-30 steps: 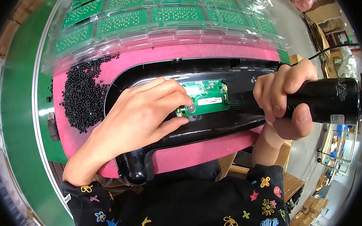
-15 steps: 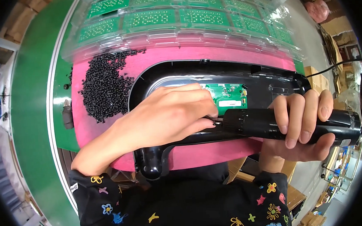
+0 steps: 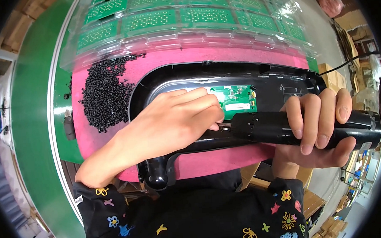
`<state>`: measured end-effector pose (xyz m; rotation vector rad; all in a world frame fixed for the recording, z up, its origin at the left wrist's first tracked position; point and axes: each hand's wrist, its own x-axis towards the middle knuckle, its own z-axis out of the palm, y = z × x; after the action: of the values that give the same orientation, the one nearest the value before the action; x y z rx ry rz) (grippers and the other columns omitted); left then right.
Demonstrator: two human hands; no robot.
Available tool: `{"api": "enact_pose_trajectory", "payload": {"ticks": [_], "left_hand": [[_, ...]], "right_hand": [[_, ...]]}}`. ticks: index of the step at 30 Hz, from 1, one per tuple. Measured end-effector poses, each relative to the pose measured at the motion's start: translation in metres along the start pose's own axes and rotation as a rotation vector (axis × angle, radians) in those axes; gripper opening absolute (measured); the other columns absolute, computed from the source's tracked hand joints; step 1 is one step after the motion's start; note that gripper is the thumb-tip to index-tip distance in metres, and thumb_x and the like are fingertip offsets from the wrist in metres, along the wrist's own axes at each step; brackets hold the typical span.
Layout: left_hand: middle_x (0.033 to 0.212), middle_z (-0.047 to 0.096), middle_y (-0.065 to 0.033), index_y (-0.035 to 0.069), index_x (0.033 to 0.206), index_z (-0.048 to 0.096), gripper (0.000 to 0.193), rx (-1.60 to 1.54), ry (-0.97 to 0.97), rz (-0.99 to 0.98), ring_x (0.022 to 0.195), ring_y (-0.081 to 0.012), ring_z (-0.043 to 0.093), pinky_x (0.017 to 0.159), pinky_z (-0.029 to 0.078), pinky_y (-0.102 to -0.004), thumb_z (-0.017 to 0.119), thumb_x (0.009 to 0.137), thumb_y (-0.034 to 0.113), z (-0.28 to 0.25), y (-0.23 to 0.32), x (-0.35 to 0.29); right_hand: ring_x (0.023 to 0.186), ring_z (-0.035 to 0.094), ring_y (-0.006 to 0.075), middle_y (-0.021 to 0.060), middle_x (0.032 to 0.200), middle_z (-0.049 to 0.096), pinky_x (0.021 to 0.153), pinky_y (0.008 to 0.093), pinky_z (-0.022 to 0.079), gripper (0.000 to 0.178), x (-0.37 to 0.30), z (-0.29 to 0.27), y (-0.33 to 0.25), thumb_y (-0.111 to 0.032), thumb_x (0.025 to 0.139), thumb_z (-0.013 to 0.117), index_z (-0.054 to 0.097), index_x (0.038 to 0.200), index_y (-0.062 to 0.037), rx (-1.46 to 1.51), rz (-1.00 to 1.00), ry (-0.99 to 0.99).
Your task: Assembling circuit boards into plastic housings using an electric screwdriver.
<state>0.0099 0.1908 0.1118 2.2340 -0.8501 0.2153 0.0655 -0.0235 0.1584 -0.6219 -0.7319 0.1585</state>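
In my right hand [image 3: 318, 123] lies a black electric screwdriver [image 3: 266, 126], held sideways with its nose to the left. My fingers wrap around its barrel. My left hand [image 3: 182, 117] is closed, thumb and fingertips pinched together beside the silver bit [image 3: 225, 127]; whatever they pinch is hidden. Under both hands rests a black plastic housing [image 3: 175, 72], open side up. Inside it sits a green circuit board [image 3: 234, 98], partly covered by my left hand.
A heap of small black screws [image 3: 105, 93] lies on the pink mat [image 3: 193, 166], left of the housing. Clear plastic trays [image 3: 169, 38] with several green circuit boards stand at the far side. A black cable [image 3: 347, 62] runs off to the right.
The bit and my left fingertips have drawn slightly apart, so more of the bit shows. The whole scene has shifted a little left in view. My right hand keeps its grip.
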Motion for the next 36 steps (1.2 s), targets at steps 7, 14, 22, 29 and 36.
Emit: {"api": "enact_pose_trajectory", "payload": {"ticks": [7,14,22,29,36], "left_hand": [[0.097,0.064,-0.0075,0.005,0.098,0.063,0.027,-0.030,0.069,-0.088,0.084,-0.0282,0.063,0.070,0.052,-0.0379,0.077,0.075,0.011,-0.002,0.001,0.001],[0.097,0.063,-0.0067,0.005,0.097,0.063,0.023,-0.027,0.029,-0.092,0.085,-0.0281,0.063,0.071,0.052,-0.0381,0.075,0.077,0.007,-0.004,0.001,0.001],[0.092,0.063,-0.0073,0.005,0.095,0.063,0.026,0.033,0.098,-0.081,0.085,-0.0281,0.062,0.072,0.051,-0.0377,0.077,0.073,0.005,-0.006,0.006,0.002],[0.102,0.058,-0.0120,0.003,0.092,0.051,0.016,-0.114,0.869,-0.057,0.094,-0.0171,0.054,0.085,0.045,-0.0327,0.057,0.085,-0.010,-0.065,0.015,-0.025],[0.108,0.062,-0.0108,0.000,0.109,0.061,0.030,-0.091,0.944,0.257,0.099,-0.0201,0.055,0.083,0.046,-0.0302,0.052,0.081,-0.005,-0.120,0.058,-0.067]], "right_hand": [[0.049,0.048,0.0060,-0.0028,0.069,0.052,0.052,0.0223,0.039,0.031,0.012,-0.022,-0.031,-0.027,0.088,0.067,0.047,0.103,-0.0080,-0.435,0.050,-0.105],[0.050,0.046,0.0111,0.0025,0.067,0.050,0.049,0.0277,0.041,0.035,0.012,-0.024,-0.030,-0.022,0.087,0.069,0.048,0.108,-0.0041,-0.514,0.143,-0.019],[0.045,0.040,0.0069,-0.0025,0.065,0.048,0.048,0.0235,0.033,0.034,0.010,-0.018,-0.018,-0.031,0.084,0.069,0.048,0.098,-0.0083,-0.564,0.171,0.008],[0.045,0.038,0.0063,-0.0025,0.063,0.045,0.045,0.0239,0.032,0.037,0.001,-0.014,0.000,-0.031,0.085,0.073,0.047,0.095,-0.0068,-0.631,0.129,0.008],[0.047,0.038,0.0078,-0.0021,0.065,0.045,0.048,0.0249,0.032,0.036,0.032,-0.034,-0.014,-0.031,0.087,0.069,0.048,0.099,-0.0053,-0.533,0.206,-0.036]]}}
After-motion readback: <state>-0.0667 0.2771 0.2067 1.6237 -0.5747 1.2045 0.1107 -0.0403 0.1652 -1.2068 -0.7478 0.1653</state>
